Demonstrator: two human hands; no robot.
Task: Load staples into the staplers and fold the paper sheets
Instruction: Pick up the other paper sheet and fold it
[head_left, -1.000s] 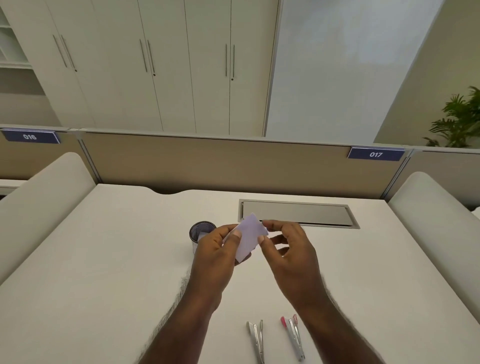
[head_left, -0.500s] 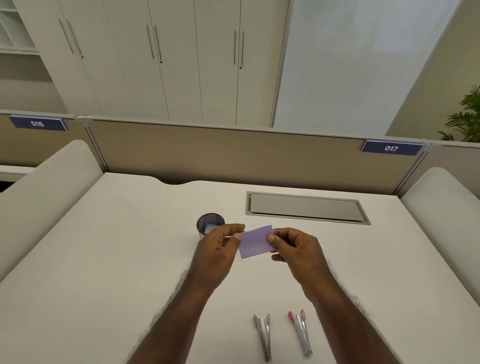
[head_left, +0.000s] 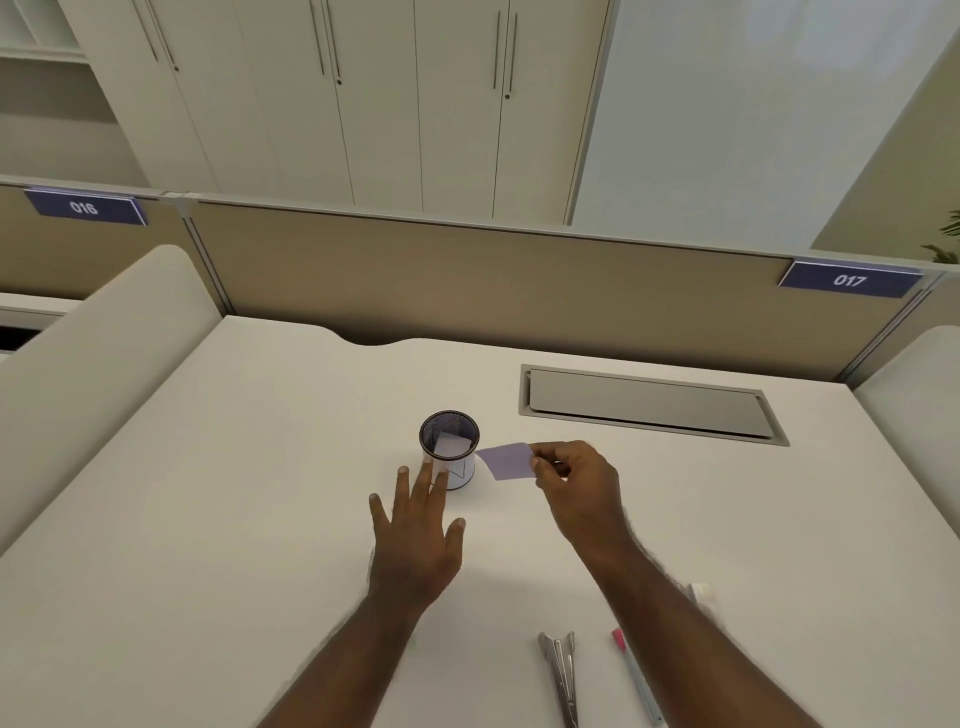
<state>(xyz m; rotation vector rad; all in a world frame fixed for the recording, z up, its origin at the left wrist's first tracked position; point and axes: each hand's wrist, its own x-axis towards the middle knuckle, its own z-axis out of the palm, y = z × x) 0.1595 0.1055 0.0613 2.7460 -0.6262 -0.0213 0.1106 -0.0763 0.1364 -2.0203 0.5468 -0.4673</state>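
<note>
A small folded purple paper sheet (head_left: 505, 460) is pinched at its right edge by my right hand (head_left: 577, 486), held just right of a dark mesh cup (head_left: 450, 448). The cup holds a pale folded sheet inside. My left hand (head_left: 415, 540) is open with fingers spread, its fingertips touching the cup's near left side. Near the front edge lie a silver stapler (head_left: 561, 675) and a pink-tipped stapler (head_left: 635, 675), the latter partly hidden by my right forearm.
A grey cable hatch (head_left: 649, 405) is set into the white desk (head_left: 208, 519) at the back right. A beige partition (head_left: 467, 280) closes the far edge. Padded side panels rise at left and right. A small white object (head_left: 701, 592) peeks out beside my right forearm.
My left hand has let go of the purple sheet and opened next to the cup. My right hand alone now holds the sheet, moved toward the cup.
</note>
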